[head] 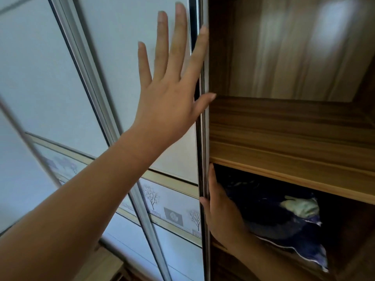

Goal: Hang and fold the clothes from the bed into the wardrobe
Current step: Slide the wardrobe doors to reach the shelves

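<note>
sliding door [121, 57]: pale bluish-white panels, pretty plain
door frame [92, 88]: shiny silver strips
door band [172, 199]: greyish-white with little bare trees and a fence print, cream borders
wardrobe shelf [284, 126]: warm brown, streaky wood grain
fabric bundle [274, 216]: dark navy, white edging, one pale green patch

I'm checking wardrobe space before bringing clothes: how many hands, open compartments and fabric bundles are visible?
Hands: 2 (left hand, right hand gripping the door)
Open compartments: 2 (upper compartment, lower compartment)
Fabric bundles: 1 (dark blue bundle)
Total: 5
</note>
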The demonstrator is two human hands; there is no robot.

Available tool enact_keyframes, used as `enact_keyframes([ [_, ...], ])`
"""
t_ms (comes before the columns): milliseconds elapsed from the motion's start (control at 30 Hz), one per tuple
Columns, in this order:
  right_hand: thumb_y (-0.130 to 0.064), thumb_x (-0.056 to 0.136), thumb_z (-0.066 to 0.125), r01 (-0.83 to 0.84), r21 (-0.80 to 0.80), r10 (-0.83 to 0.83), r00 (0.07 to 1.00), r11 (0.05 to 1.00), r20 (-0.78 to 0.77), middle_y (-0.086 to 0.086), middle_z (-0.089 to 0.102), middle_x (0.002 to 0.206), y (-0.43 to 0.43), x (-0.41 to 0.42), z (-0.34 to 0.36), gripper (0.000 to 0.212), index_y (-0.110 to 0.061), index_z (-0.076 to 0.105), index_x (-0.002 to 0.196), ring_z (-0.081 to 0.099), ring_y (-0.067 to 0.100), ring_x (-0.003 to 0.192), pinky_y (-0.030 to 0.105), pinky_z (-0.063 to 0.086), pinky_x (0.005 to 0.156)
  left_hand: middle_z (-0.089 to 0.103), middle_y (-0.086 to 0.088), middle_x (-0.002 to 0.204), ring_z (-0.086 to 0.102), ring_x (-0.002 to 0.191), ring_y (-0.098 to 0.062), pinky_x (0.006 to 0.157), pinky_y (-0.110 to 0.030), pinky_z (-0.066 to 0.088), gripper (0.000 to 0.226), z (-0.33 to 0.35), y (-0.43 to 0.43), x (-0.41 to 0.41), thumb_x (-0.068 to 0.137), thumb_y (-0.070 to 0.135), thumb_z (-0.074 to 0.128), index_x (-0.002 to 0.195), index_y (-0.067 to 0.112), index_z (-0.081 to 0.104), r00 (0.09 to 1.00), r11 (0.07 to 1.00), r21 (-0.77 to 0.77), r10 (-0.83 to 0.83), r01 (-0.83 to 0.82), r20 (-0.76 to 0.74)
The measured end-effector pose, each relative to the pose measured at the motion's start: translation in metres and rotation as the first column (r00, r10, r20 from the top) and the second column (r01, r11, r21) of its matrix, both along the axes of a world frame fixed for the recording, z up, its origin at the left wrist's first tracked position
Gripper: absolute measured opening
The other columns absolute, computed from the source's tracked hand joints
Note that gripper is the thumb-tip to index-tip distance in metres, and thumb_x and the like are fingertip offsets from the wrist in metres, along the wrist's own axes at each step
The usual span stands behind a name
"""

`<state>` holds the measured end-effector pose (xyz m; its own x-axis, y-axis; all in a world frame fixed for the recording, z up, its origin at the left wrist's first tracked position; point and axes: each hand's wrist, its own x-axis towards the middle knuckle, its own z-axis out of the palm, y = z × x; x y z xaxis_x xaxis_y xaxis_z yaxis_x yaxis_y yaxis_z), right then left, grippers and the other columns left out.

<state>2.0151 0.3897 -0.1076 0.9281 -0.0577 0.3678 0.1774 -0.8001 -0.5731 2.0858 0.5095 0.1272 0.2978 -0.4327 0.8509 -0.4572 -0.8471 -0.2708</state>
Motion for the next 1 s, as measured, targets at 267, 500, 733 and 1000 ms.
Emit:
enact_keyframes([
  [267,-0.033,0.106,0.044,-0.035,-0.047,0.037,0.998,0.998,0.048,0.001,0.037,0.146,0.036,0.034,-0.001,0.093,-0.037,-0.041,0.144,0.063,0.019,0.109,0.031,0.054,0.085,0.006,-0.014,0.167,0.003,0.153,-0.041,0.116,-0.07,0.009,0.09,0.001,0.039,0.02,0.098,0.067,0.039,0.16,0.011,0.007,0.985,0.983,0.078,0.165,-0.169,0.051],
  [500,-0.021,0.102,0.054,-0.137,-0.015,0.137,0.989,0.991,0.061,0.004,0.033,0.154,0.064,0.062,-0.005,0.1,-0.04,-0.03,0.152,0.055,0.024,0.124,0.039,0.053,0.096,0.0,-0.011,0.168,-0.001,0.153,-0.039,0.116,-0.07,0.006,0.091,0.005,0.07,0.037,0.097,0.073,0.031,0.16,0.014,0.002,0.962,0.957,0.098,0.272,-0.273,0.028],
  [733,-0.002,0.098,0.049,-0.233,0.073,0.232,0.972,0.97,0.024,0.003,0.027,0.16,0.085,0.076,-0.002,0.093,-0.033,-0.015,0.158,0.034,0.018,0.139,0.005,0.017,0.109,-0.001,-0.009,0.168,-0.002,0.154,-0.038,0.116,-0.07,0.006,0.091,0.002,0.094,0.056,0.097,0.073,0.032,0.16,0.017,0.0,0.939,0.936,0.073,0.343,-0.344,0.025],
  [1000,0.008,0.093,0.044,-0.36,0.267,0.392,0.917,0.894,-0.078,-0.028,-0.003,0.158,0.1,0.092,0.005,0.106,-0.056,-0.02,0.148,0.017,0.009,0.152,0.02,0.036,0.11,-0.001,-0.011,0.168,-0.002,0.154,-0.037,0.116,-0.07,0.008,0.093,0.001,0.113,0.071,0.096,0.068,0.04,0.16,0.015,-0.001,0.917,0.914,0.082,0.398,-0.398,0.02],
])
